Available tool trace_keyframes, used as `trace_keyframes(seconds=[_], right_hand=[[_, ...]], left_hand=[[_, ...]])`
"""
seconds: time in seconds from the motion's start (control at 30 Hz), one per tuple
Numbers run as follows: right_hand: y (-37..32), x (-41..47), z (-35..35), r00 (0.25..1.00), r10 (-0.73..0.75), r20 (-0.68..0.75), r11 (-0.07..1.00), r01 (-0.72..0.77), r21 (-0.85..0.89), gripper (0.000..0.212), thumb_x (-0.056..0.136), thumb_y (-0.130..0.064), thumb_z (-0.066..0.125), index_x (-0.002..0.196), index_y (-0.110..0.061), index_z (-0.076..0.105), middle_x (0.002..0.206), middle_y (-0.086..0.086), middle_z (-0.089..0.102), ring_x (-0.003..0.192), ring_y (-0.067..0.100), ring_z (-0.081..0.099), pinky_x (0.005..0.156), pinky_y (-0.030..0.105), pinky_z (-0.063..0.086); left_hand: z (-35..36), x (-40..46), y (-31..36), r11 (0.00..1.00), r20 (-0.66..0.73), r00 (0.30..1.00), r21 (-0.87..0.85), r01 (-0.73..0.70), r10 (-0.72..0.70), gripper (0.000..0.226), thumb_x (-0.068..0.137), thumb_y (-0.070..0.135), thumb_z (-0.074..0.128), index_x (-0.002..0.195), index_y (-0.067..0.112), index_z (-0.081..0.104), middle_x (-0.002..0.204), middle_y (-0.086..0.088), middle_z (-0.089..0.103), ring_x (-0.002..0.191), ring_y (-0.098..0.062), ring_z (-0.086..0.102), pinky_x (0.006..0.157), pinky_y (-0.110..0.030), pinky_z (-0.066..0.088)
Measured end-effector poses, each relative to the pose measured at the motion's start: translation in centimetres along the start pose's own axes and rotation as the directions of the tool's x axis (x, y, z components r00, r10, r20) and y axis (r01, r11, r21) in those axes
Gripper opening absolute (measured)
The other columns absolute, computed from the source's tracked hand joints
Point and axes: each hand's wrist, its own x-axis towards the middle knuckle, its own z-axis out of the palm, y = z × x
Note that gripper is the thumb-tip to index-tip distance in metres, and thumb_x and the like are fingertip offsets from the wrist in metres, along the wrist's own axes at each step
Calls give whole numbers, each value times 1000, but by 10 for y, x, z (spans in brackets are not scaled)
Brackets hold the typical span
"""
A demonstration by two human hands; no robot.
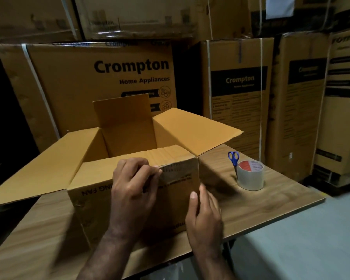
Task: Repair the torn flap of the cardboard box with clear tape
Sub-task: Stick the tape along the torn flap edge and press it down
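While the open brown cardboard box (129,178) sits on the wooden surface (261,203), the left hand (132,188) curls its fingers (150,170) over the near flap's (170,158) torn edge, pinching it. Right hand (204,215) — fingers straight — presses the box's near wall. Right of the box stand a clear tape roll (250,175) and blue-handled scissors (233,158) — touching.

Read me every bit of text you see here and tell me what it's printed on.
"Crompton Home Appliances": large stacked carton.
"Crompton": tall carton's black panel; lines below too small.
"...NG FAN", upside down: open cardboard box; its other print blurred.
Tape roll label: unreadable.
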Motion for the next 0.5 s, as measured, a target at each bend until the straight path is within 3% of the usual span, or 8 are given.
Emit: trace_keyframes(seconds=[0.1,0.2,0.27,0.37,0.5], right_hand=[[10,2,-14,997,-70,33,996,71,-45,57,102,-47,33,144,-16,55,136,4,66,126,22,61,98,43,51],[-20,16,-25,991,-131,25,984,127,124,69,101,-53,29,162,-22,20,160,-6,36,146,8,32,115,33,36],[-41,19,-20,982,-188,28,967,180,182,67,102,-52,26,162,-26,8,168,-6,20,152,5,18,120,28,26],[-48,15,-8,982,-191,14,975,187,121,62,105,-46,25,162,-26,8,170,-4,13,155,7,11,122,28,20],[-37,10,-8,982,-178,65,983,173,67,63,105,-42,27,162,-22,10,169,0,19,153,10,18,121,31,27]], left_hand=[[2,0,-1,1000,-13,1000,6,-1,1,10,86,12,75,90,4,73,99,-13,64,95,-20,51,71,-41,53],[5,1,-2,1000,-30,1000,17,-5,5,10,88,13,73,90,4,73,99,-13,65,94,-20,51,71,-40,52],[6,0,-3,1000,-32,999,17,-7,8,11,88,14,72,91,3,73,99,-14,65,95,-21,51,71,-39,52],[7,-1,-4,1000,-25,1000,22,-4,4,16,86,17,71,91,2,73,99,-15,66,95,-20,51,71,-40,53],[7,-1,-5,1000,-17,1000,15,2,-2,19,88,21,67,91,3,73,100,-14,66,95,-21,52,73,-38,52]])
